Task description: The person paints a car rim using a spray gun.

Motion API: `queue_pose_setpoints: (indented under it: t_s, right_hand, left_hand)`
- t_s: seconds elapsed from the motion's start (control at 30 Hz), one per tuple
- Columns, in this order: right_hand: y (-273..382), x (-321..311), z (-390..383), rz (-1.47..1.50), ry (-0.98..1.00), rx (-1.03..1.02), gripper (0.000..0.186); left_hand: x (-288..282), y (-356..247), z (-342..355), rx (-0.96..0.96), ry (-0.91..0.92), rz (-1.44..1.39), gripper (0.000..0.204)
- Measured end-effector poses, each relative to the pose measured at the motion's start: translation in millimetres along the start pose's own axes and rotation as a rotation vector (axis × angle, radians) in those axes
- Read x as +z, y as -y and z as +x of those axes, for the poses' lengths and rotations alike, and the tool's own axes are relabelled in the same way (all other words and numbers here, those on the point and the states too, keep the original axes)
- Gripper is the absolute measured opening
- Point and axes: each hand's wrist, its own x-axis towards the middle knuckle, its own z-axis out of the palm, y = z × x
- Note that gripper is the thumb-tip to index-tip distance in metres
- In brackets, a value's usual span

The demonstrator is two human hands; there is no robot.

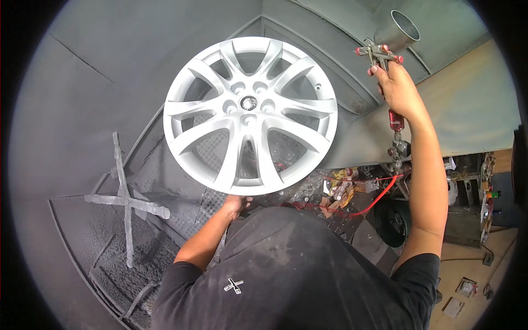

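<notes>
A white multi-spoke car wheel rim [305,132] faces up at the centre, its bolt holes around an open hub. Just below its near edge, my left hand [236,205] has its fingers curled; the rim hides part of it, and what it grips cannot be made out. At the upper right, my right hand [397,88] is wrapped round a spray gun [379,55], raised to the right of the rim and apart from it. A metal paint cup [397,30] tops the gun. Under the grip hang a red cylinder [396,121] and fittings.
A red air hose [379,193] curves down from the fittings behind my right forearm. At left stands a grey, paint-crusted cross-shaped stand [126,201]. Crumpled paper [340,191] and litter lie on the floor beyond me, beside a dark round reel [391,223]. Grey booth walls [137,44] rise around.
</notes>
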Motion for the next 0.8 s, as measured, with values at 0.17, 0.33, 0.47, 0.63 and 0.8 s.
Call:
queue_pose_setpoints:
  t_s: [0.17, 0.33, 0.47, 0.63, 0.8]
  right_hand:
    - [-4.5, 14.4, 5.3, -0.127, -0.094, -0.177, 0.033]
    - [3.4, 18.0, -19.6, -0.097, -0.053, -0.279, 0.033]
    - [25.5, 15.8, -44.1, -0.025, 0.103, -0.126, 0.029]
    - [44.4, 8.9, -57.8, 0.312, 0.364, 0.025, 0.031]
    - [24.6, 36.8, -43.3, 0.19, 0.2, -0.263, 0.031]
  left_hand:
    - [-55.4, -3.8, 11.8, 0.083, 0.054, 0.094, 0.028]
    - [-55.7, -29.6, -9.0, 0.172, -0.079, 0.039, 0.042]
    - [-72.6, -44.8, -5.5, 0.197, -0.187, 0.037, 0.048]
    - [-96.3, -60.7, 7.4, 0.337, -0.218, -0.162, 0.049]
    - [-79.7, -91.1, 6.0, 0.406, -0.32, -0.387, 0.042]
